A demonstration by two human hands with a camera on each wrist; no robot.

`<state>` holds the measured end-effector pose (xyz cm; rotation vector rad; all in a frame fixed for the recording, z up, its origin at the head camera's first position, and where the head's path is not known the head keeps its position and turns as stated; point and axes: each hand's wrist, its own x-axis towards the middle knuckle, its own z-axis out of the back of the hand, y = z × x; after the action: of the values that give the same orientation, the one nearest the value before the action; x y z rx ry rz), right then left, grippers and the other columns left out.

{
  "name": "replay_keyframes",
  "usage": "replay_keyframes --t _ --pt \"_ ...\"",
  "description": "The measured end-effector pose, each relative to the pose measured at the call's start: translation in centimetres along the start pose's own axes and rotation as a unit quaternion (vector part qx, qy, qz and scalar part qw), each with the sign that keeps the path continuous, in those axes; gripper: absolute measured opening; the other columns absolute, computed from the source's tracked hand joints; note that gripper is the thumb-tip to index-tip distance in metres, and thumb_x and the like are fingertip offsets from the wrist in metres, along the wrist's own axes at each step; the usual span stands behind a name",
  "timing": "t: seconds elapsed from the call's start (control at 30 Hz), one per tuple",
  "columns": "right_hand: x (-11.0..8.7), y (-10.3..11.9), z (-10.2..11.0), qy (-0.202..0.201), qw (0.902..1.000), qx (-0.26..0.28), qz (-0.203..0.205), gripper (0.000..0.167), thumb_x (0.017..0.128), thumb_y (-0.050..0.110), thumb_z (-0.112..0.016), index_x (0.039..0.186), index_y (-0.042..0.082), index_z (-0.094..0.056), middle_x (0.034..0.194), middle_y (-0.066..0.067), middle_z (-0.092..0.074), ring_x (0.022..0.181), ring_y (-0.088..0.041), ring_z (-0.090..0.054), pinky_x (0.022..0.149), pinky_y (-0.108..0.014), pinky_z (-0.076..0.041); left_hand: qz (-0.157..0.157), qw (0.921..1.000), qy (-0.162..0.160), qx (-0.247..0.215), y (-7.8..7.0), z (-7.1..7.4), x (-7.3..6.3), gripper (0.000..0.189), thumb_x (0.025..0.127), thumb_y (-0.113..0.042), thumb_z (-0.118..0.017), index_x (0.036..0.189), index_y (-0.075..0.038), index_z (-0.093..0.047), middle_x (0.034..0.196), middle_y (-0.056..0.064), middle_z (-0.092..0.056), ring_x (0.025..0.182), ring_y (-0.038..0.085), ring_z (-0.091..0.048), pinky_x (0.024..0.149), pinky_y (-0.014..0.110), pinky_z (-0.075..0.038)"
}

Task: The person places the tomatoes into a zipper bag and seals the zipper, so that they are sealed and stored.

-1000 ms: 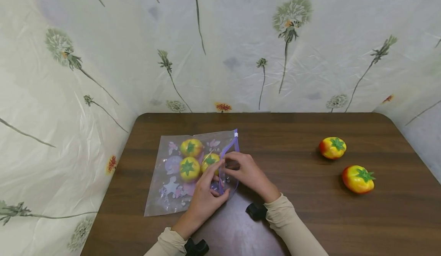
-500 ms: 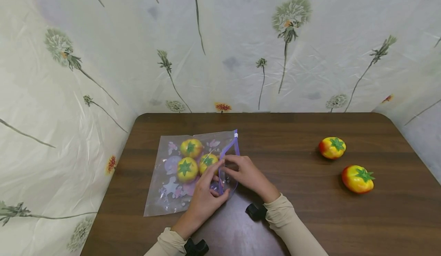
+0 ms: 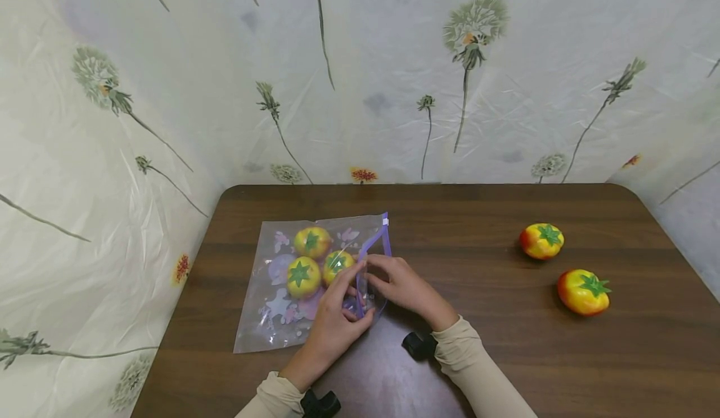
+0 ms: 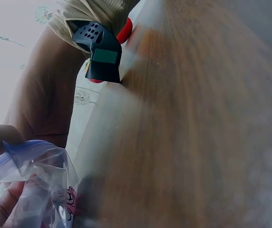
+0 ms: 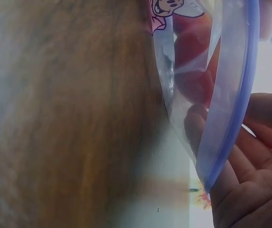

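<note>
The clear zip bag (image 3: pixel 253 308) is laid flat, left of centre in the head view. Inside it, the lower-left fruit (image 3: pixel 304 277) is now shifted a little left, away from the mouth; the upper fruit (image 3: pixel 312 242) is left about where it was; the mouth-side fruit (image 3: pixel 337 263) is nudged left too. Judged: contents are being settled deeper and the opening freed; bag is not yet sealed. At lower centre, the bag's lip is gripped by the left hand (image 3: pixel 334 323), fingers curled, grip narrow. Just right, the lip is pinched by the right hand (image 3: pixel 406 285), its fingertips partly hidden; a white slider (image 3: pixel 385 222) is seen above. Versus a second ago, right hand is set slightly lower, left unchanged. At right of frame, the far loose fruit (image 3: pixel 542 241) and near loose fruit (image 3: pixel 584 292) are left untouched on the table (image 3: pixel 489 349).
</note>
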<state>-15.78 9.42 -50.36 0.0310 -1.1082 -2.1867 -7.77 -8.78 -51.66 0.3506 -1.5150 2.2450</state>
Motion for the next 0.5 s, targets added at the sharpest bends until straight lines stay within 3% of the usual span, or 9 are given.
replay_keyframes --t 0.23,0.5 --pt "-0.2 -0.1 0.5 -0.001 0.9994 0.034 -0.005 0.032 0.094 0.000 -0.071 0.126 0.001 -0.069 0.124 -0.017 -0.073 0.114 -0.031 -0.072 0.094 -0.037 -0.062 0.004 1.0000 0.003 0.001 -0.2 0.1 0.0 0.091 0.076 0.007 -0.084 0.154 -0.018 -0.045 0.150 0.009 -0.053 0.096 0.024 -0.062 0.053 0.018 -0.057" --pt "-0.2 -0.5 1.7 -0.030 0.9956 0.081 -0.036 0.032 0.094 0.002 -0.072 0.126 -0.002 -0.068 0.118 -0.019 -0.074 0.108 -0.033 -0.074 0.089 -0.035 -0.064 0.003 1.0000 0.001 -0.004 0.0 0.0 0.1 0.090 0.076 0.008 -0.083 0.154 -0.015 -0.046 0.149 0.010 -0.053 0.096 0.024 -0.063 0.054 0.018 -0.058"
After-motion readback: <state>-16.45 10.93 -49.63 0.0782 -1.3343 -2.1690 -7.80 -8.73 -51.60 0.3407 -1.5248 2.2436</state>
